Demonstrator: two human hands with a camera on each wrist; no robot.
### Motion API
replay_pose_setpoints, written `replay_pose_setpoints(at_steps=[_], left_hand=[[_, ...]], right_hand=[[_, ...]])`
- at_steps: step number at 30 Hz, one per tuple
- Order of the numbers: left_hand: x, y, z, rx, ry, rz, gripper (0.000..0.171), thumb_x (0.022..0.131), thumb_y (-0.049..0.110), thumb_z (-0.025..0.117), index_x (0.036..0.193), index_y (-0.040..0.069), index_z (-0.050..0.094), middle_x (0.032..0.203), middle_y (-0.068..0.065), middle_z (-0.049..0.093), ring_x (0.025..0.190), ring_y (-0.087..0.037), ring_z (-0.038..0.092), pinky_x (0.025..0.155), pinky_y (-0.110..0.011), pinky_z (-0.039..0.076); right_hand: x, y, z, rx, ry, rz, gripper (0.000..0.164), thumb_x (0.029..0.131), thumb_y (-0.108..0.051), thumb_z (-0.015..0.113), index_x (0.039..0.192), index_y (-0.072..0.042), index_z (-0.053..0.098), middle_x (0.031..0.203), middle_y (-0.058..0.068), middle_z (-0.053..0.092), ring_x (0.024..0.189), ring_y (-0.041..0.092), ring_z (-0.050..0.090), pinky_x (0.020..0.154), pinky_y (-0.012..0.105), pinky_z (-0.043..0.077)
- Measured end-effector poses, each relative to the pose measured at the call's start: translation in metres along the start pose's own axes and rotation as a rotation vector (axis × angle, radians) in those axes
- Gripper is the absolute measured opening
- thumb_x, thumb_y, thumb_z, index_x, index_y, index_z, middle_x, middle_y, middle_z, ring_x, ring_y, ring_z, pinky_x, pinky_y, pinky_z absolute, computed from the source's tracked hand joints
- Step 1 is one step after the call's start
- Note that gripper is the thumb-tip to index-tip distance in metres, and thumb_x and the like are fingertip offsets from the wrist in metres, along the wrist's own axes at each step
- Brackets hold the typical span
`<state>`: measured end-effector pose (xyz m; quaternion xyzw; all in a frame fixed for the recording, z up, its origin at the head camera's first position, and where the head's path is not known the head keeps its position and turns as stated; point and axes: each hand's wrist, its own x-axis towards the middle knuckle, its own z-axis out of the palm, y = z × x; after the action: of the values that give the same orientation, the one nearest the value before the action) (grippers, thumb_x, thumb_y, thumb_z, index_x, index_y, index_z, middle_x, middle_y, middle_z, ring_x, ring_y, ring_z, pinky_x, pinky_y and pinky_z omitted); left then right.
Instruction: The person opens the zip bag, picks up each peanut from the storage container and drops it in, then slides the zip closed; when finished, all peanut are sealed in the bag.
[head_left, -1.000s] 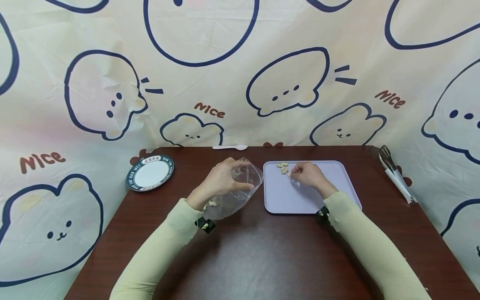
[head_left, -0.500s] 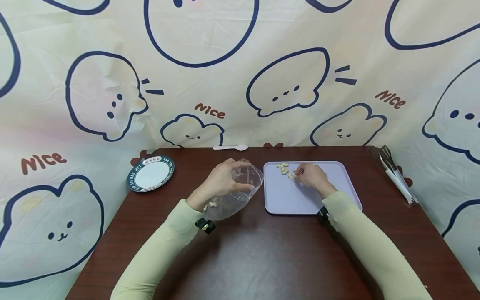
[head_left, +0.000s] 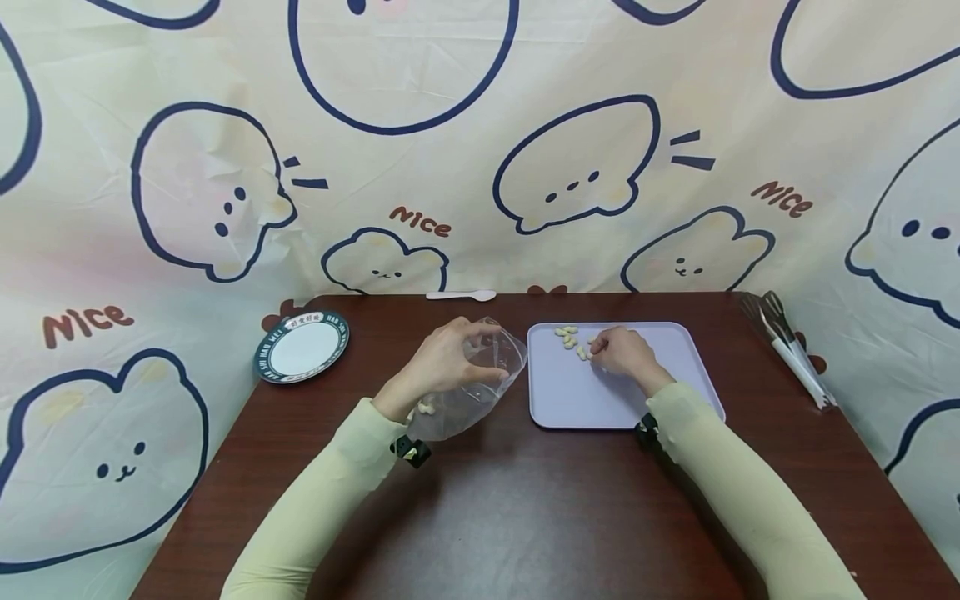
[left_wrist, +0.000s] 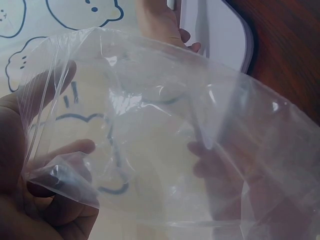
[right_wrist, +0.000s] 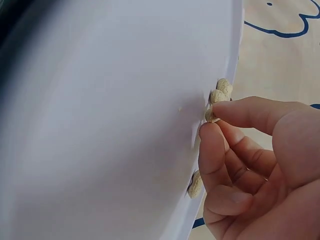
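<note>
My left hand (head_left: 448, 357) holds a clear plastic bag (head_left: 468, 410) above the table, thumb and fingers spread at its mouth. A few pale peanuts (head_left: 426, 407) show low in the bag. The left wrist view is filled by the crinkled see-through film (left_wrist: 150, 145), the fingers (left_wrist: 60, 150) showing through it. Over the lilac tray (head_left: 577, 400), my right hand (head_left: 624, 352) pinches a peanut (right_wrist: 209, 115) between thumb and index finger. Other peanuts (head_left: 567, 337) lie in a loose cluster near the tray's far left corner; one peanut (right_wrist: 195, 185) sits apart in the right wrist view.
A plate (head_left: 302, 347) with a dark green lettered rim is at the far left of the table. A white plastic spoon (head_left: 461, 295) lies along the back edge. Kitchen utensils with white handles (head_left: 797, 367), including a whisk, lie at the right edge. A cartoon-print cloth (head_left: 465, 183) hangs behind.
My right hand has drawn slightly right, leaving a peanut on the tray beside the cluster, and another peanut now shows at its fingertips. The left hand and bag stay nearly still.
</note>
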<state>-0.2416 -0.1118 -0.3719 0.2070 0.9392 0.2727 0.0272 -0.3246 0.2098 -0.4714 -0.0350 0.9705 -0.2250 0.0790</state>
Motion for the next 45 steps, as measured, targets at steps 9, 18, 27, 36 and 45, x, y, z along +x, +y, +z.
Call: replay_pose_setpoints(at_steps=[9,18,27,36,45], left_hand=[[0.000,-0.001,0.001,-0.006,0.003,-0.001,0.074,0.074,0.049,0.085,0.139,0.026,0.059,0.105,-0.003,0.059,0.093,-0.019,0.057,0.071,-0.032,0.047],[0.000,0.000,0.000,-0.009,0.001,0.005,0.075,0.074,0.048,0.085,0.140,0.025,0.059,0.106,-0.004,0.059,0.092,-0.020,0.056,0.070,-0.030,0.046],[0.001,0.002,0.000,-0.013,-0.002,0.004,0.075,0.074,0.049,0.085,0.140,0.026,0.058,0.106,-0.004,0.059,0.093,-0.020,0.056,0.070,-0.030,0.047],[0.001,0.001,0.000,-0.009,-0.002,0.014,0.075,0.074,0.049,0.085,0.140,0.025,0.058,0.106,-0.004,0.059,0.091,-0.019,0.056,0.070,-0.031,0.047],[0.000,0.001,0.002,-0.006,0.000,0.025,0.075,0.074,0.049,0.085,0.139,0.024,0.059,0.106,-0.005,0.059,0.089,-0.019,0.056,0.068,-0.030,0.045]], right_hand=[[-0.005,-0.008,-0.004,0.138,-0.004,-0.095,0.012,0.089,-0.020,0.067,0.095,-0.012,0.074,0.094,0.006,0.072,0.082,0.020,0.063,0.073,0.032,0.047],[-0.026,-0.044,-0.021,0.319,-0.018,-0.240,0.013,0.088,-0.019,0.072,0.096,-0.009,0.073,0.087,0.006,0.068,0.071,0.016,0.063,0.063,0.028,0.050],[-0.052,-0.082,-0.037,0.310,-0.003,-0.350,0.009,0.090,-0.023,0.072,0.096,-0.016,0.072,0.087,0.003,0.068,0.070,0.016,0.063,0.063,0.032,0.052],[-0.064,-0.104,-0.040,0.318,-0.022,-0.411,0.009,0.090,-0.021,0.071,0.098,-0.018,0.072,0.089,0.002,0.068,0.072,0.018,0.063,0.062,0.032,0.051],[-0.068,-0.115,-0.030,0.270,-0.014,-0.484,0.007,0.089,-0.023,0.072,0.096,-0.022,0.073,0.086,-0.004,0.069,0.073,0.021,0.062,0.060,0.031,0.048]])
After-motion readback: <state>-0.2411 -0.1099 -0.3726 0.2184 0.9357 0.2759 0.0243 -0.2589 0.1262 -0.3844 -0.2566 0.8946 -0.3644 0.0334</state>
